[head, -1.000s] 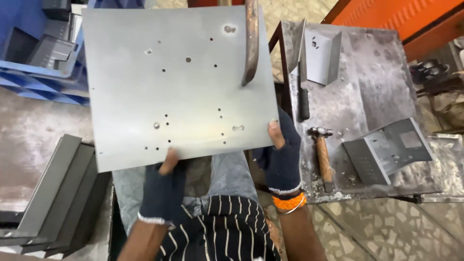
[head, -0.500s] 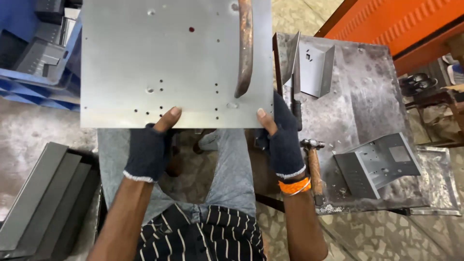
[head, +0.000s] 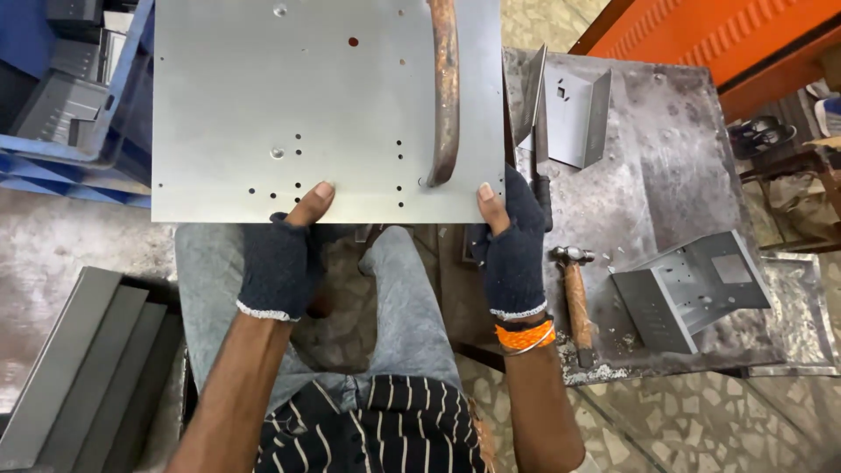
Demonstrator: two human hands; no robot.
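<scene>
Both hands are on the flat metal sheet [head: 289,105], and it fills the upper left of the view, held level above the person's knees. The left hand [head: 279,254] grips the near edge in a dark fingerless glove, thumb pressed on top beside a cluster of small punched holes. The right hand [head: 512,254], gloved the same way with an orange band at the wrist, clamps the near right corner, thumb on top too. Hands well apart, one toward each end of that edge, which looks like the way to keep a wide, thin plate from sagging or twisting.

Across the sheet lies a rusty curved bar [head: 445,96], its hooked end just beside the right thumb. Right of the sheet stands the scarred steel workbench [head: 666,175], with a hammer [head: 574,293] just beside the right wrist, a bent bracket [head: 692,293] further right, and a folded angle piece [head: 574,114] near the sheet's right edge. Left of the sheet sits a blue crate [head: 79,166]; below that, stacked grey channels [head: 83,377].
</scene>
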